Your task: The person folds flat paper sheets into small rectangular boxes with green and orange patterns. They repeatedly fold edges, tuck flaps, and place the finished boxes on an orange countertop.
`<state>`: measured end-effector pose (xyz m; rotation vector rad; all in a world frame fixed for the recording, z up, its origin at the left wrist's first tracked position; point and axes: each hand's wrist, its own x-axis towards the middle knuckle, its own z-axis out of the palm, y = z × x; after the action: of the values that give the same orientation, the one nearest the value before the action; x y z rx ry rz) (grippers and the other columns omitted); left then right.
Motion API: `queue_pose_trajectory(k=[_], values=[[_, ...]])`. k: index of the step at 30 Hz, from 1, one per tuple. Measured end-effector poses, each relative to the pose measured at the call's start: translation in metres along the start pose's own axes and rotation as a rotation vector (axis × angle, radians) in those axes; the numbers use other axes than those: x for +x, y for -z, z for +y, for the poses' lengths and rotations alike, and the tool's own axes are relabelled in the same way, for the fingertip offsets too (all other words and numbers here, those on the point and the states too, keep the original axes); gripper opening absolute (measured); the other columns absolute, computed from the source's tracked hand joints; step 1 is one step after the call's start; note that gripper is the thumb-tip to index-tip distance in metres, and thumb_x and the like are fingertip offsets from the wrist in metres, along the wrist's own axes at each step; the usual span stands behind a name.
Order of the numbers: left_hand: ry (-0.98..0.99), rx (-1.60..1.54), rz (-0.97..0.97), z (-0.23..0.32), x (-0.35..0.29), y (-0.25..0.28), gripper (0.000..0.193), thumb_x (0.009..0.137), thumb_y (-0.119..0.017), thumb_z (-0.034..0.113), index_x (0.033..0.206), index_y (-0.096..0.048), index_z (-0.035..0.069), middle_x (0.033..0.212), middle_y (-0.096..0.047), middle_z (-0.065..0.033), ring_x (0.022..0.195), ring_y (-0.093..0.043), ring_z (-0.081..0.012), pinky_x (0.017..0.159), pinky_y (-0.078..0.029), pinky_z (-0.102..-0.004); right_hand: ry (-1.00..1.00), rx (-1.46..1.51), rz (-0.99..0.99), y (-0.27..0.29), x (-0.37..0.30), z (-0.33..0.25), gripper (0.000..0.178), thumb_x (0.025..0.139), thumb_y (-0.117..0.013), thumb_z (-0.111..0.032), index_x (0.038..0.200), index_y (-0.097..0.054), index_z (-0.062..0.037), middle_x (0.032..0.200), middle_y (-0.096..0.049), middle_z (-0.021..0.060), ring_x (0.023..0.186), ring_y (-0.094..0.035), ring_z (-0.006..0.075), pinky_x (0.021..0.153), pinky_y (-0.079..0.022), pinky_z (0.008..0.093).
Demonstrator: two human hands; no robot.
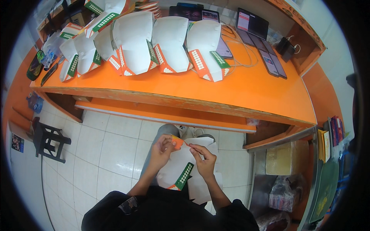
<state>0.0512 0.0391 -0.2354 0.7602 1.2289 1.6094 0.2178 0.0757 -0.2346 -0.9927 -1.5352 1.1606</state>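
On my lap lies a partly folded paper food box (171,165), its white inside facing up and a green strip with white dots along one side. My left hand (163,149) is closed on the orange flap at the box's far edge. Fingers of my right hand (204,157) pinch a thin orange edge or tab of the same box, just right of the left hand. More white card (204,188) lies on my lap under and beside the box; whether it is a separate piece I cannot tell.
Several folded paper boxes (133,42) stand open along the orange table (246,92). Phones (266,57), a tablet-like device (252,24) and cables sit at the right. A black stool (52,139) is on the left floor; a metal shelf with wrapped packages (283,194) stands right.
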Motion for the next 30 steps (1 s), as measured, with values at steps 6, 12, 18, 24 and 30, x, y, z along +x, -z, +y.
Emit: queue_pose_trajectory(k=[6,12,18,24,30], values=[[-0.445,0.624,-0.129,0.008,-0.013,-0.009,0.007,0.085,-0.067,0.002,0.089,-0.067,-0.003,0.092,-0.069,-0.009,0.082,-0.066,-0.0131,0.076,-0.052,-0.0256,-0.132,0.212,0.046,-0.007,0.003,0.0,0.015,0.091,-0.064,-0.008,0.1,-0.065,0.0034,0.089,-0.068,0.0052,0.079,-0.06,0.007,0.07,-0.046,0.0195],[-0.196,0.229,-0.053,-0.004,-0.022,-0.016,0.015,0.081,-0.071,0.0,0.095,-0.068,-0.004,0.097,-0.07,-0.0105,0.086,-0.066,-0.0127,0.079,-0.052,-0.0249,-0.171,0.356,0.05,-0.014,0.002,-0.007,0.017,0.093,-0.062,-0.011,0.101,-0.064,0.0034,0.088,-0.066,0.0021,0.075,-0.054,0.0037,0.067,-0.041,0.0179],[-0.074,-0.063,-0.049,-0.007,-0.02,-0.012,0.019,0.08,-0.071,-0.004,0.098,-0.066,-0.004,0.102,-0.068,-0.0121,0.094,-0.064,-0.0155,0.086,-0.052,-0.0279,-0.213,0.357,0.015,-0.016,-0.002,-0.008,0.016,0.092,-0.063,-0.008,0.102,-0.064,0.0046,0.095,-0.066,0.0055,0.088,-0.06,0.0087,0.079,-0.047,0.0219],[-0.04,-0.042,-0.055,0.002,-0.019,-0.012,0.018,0.077,-0.074,-0.002,0.094,-0.067,-0.001,0.097,-0.069,-0.0113,0.09,-0.064,-0.0139,0.082,-0.051,-0.0263,-0.163,0.375,-0.021,-0.016,-0.006,-0.011,0.012,0.089,-0.064,-0.003,0.097,-0.065,0.0058,0.103,-0.067,0.0137,0.098,-0.062,0.0161,0.089,-0.047,0.0286],[-0.063,-0.073,-0.083,0.008,-0.018,-0.011,0.017,0.078,-0.074,-0.001,0.094,-0.067,-0.002,0.096,-0.069,-0.0103,0.089,-0.064,-0.0131,0.081,-0.051,-0.0255,-0.102,0.348,-0.117,-0.009,-0.004,-0.014,0.012,0.087,-0.066,-0.002,0.097,-0.069,0.0033,0.114,-0.064,0.02,0.108,-0.06,0.0227,0.095,-0.045,0.0323]])
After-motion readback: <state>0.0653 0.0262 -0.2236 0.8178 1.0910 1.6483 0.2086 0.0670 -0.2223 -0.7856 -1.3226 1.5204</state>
